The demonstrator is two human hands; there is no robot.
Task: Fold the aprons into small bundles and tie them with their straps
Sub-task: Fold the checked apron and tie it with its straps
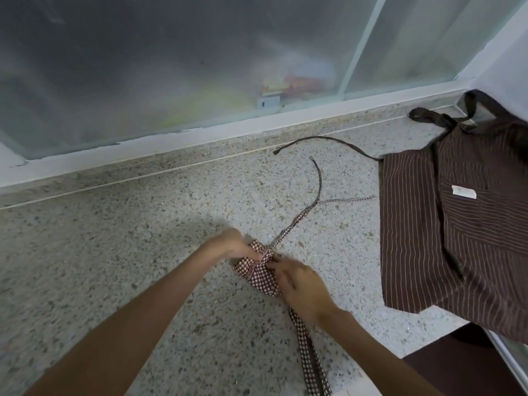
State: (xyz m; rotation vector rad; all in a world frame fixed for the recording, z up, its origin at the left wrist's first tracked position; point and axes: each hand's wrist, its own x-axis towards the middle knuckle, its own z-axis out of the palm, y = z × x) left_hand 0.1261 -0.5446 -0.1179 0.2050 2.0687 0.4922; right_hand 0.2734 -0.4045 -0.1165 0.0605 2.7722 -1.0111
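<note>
A red-and-white checked apron (258, 274) is folded into a small bundle on the speckled stone floor (114, 252). My left hand (233, 242) grips the bundle's far left end. My right hand (301, 281) holds its near right side, fingers curled on the cloth. Two thin checked straps (310, 208) run away from the bundle toward the upper right. A wider checked strap (307, 347) trails from under my right wrist toward the bottom edge.
A brown striped apron (457, 238) with a white label lies spread flat at the right, its dark straps (323, 140) reaching left. A frosted glass sliding door (171, 67) and its white sill (200, 135) run along the back. A dark step (457, 364) is at the lower right.
</note>
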